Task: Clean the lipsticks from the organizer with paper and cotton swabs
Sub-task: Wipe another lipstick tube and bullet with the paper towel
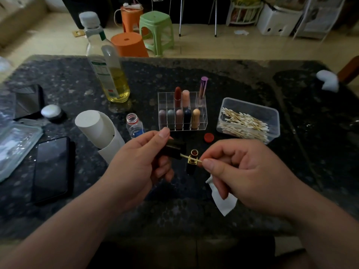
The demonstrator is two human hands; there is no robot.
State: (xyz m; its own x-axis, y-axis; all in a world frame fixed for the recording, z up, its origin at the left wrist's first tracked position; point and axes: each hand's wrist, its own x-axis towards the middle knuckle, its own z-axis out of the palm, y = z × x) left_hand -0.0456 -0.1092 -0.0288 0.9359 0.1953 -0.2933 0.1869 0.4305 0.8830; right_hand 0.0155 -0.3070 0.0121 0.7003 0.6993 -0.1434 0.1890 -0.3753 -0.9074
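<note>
In front of the organizer (165,100), my left hand (136,164) grips the light, likely slick cap (172,148) by its sides, while my right hand (239,171) pinches 1 thin, bendy cotton swab (185,156).

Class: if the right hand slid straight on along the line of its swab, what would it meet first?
Probably the black cap in the left hand: the swab from the right hand points at its mouth. The open lipstick overlaps that line, but its depth is unclear.

grey speckling is recorded on the black stone tabletop (242,78); a gold band on the black cylindrical lipstick tube (192,163).
</note>
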